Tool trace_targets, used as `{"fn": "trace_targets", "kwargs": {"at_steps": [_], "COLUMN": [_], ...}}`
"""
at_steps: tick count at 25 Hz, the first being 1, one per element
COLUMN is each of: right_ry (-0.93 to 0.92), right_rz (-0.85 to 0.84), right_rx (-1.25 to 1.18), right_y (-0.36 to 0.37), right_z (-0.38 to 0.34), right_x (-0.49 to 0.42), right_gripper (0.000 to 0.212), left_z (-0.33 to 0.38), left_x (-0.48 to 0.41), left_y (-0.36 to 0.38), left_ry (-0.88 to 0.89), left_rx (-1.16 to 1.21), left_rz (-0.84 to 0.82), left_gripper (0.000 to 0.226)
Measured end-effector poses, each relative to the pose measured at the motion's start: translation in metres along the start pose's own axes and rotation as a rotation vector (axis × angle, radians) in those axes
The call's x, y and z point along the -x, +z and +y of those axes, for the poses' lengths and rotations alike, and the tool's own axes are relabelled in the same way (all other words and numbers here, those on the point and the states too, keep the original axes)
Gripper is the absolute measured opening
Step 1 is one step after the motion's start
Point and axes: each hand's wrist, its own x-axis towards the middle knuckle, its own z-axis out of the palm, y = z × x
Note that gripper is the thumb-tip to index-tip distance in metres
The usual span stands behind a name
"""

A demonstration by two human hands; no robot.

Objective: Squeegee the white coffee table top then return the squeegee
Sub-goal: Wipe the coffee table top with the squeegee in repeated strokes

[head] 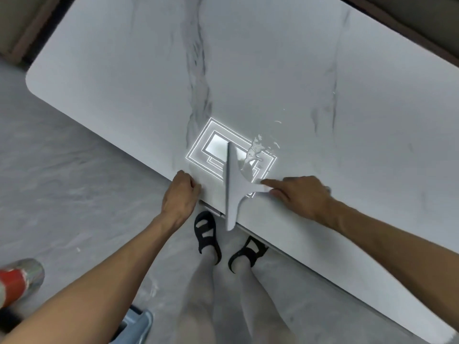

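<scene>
Right hand (301, 194): closed on the squeegee handle, forefinger stretched along it toward the blade.
Squeegee (232, 187): white, T-shaped; blade lies on the coffee table top (124, 83) between the two hands, its near end past the table edge.
Left hand (180, 194): holds no tool; fingers curled over the near table edge, just left of the blade.
Water (253, 155): small puddle and droplets just beyond the right forefinger, beside the blade.
Light reflection (206, 150): bright nested rectangles beyond the hands.

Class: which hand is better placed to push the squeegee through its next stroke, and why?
Right. The right hand already grips the squeegee handle beside the water; the left hand only rests on the table edge.
</scene>
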Motion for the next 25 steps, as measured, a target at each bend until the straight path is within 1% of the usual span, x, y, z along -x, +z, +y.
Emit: {"fn": "trace_targets", "kwargs": {"at_steps": [2, 4, 6, 7, 9, 11, 13, 15, 17, 19, 21, 23, 25], "right_ry": [0.099, 0.195, 0.243, 0.236, 0.169, 0.061, -0.062, -0.100, -0.056, 0.026, 0.146, 0.284, 0.372], "right_rz": [-0.006, -0.017, -0.011, -0.004, 0.000, -0.041, -0.106, -0.124, -0.107, -0.090, -0.089, -0.104, -0.078], "right_rx": [0.048, 0.082, 0.074, 0.055, 0.007, -0.033, -0.004, 0.021, 0.007, -0.017, -0.019, -0.006, 0.035], "right_y": [-0.008, -0.016, -0.022, -0.022, -0.016, 0.001, 0.023, 0.032, 0.030, 0.022, 0.008, -0.008, -0.021], "right_z": [0.041, 0.070, 0.078, 0.074, 0.053, 0.021, -0.010, -0.019, 0.000, 0.035, 0.075, 0.110, 0.134], "right_x": [0.035, 0.065, 0.081, 0.082, 0.075, 0.055, 0.034, 0.022, 0.031, 0.055, 0.084, 0.111, 0.134], "right_gripper": [0.039, 0.040, 0.043, 0.045, 0.047, 0.044, 0.041, 0.041, 0.040, 0.038, 0.038, 0.038, 0.038], "left_z": [0.012, 0.021, 0.027, 0.029, 0.028, 0.030, 0.034, 0.039, 0.044, 0.050, 0.055, 0.058, 0.060], "left_x": [-0.001, -0.004, -0.008, -0.009, -0.005, -0.001, 0.003, 0.005, 0.006, 0.003, -0.001, -0.005, -0.006], "left_y": [0.016, 0.028, 0.032, 0.031, 0.028, 0.026, 0.029, 0.038, 0.047, 0.054, 0.057, 0.058, 0.057], "left_ry": [0.035, 0.027, -0.020, -0.035, -0.035, -0.024, -0.001, 0.029, 0.061, 0.043, -0.008, -0.056, -0.070], "left_rx": [-0.090, -0.207, -0.246, -0.244, -0.205, -0.155, -0.106, -0.094, -0.152, -0.251, -0.309, -0.338, -0.353], "left_rz": [-0.079, -0.163, -0.214, -0.197, -0.088, 0.000, -0.001, -0.046, -0.128, -0.239, -0.324, -0.361, -0.357], "left_gripper": [0.020, 0.021, 0.025, 0.025, 0.019, 0.017, 0.018, 0.015, 0.012, 0.025, 0.034, 0.035, 0.032]}}
